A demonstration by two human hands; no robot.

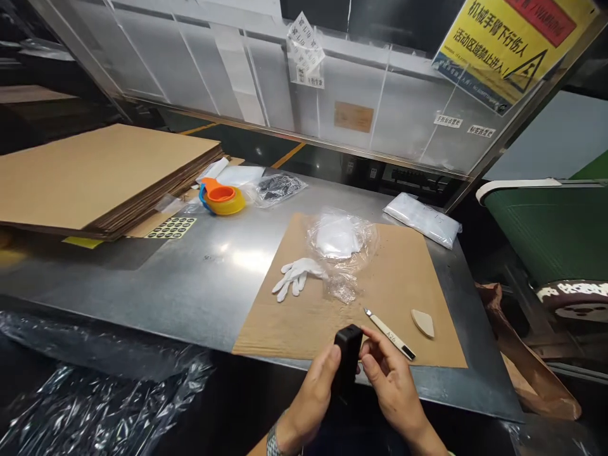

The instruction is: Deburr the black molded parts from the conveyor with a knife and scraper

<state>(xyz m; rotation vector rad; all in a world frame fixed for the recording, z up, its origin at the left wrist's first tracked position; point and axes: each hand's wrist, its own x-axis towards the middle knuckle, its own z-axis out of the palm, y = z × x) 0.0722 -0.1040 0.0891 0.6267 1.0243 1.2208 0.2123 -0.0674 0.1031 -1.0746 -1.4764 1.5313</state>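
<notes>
Upright in my left hand (311, 396) is a black rectangular block (348, 354) with rounded edges; its exact kind does not show. The thumb presses on its left side and the other fingers are hidden behind it. My right hand (392, 383) has its fingers curled in against the block's right side, the index fingertip at its upper edge. Just beyond the right hand, a white-handled craft knife (389, 333) marked A26 lies on a brown cardboard sheet (285, 329). A beige wedge-shaped pad (422, 323) rests to the knife's right.
A white glove (299, 277) and clear plastic bags (339, 237) lie on the cardboard. The metal table (213, 278) also bears a cardboard stack (109, 171), an orange-and-yellow tape dispenser (223, 197), a sticker sheet (173, 227) and a white plastic packet (422, 218). A green conveyor (551, 228) stands at right.
</notes>
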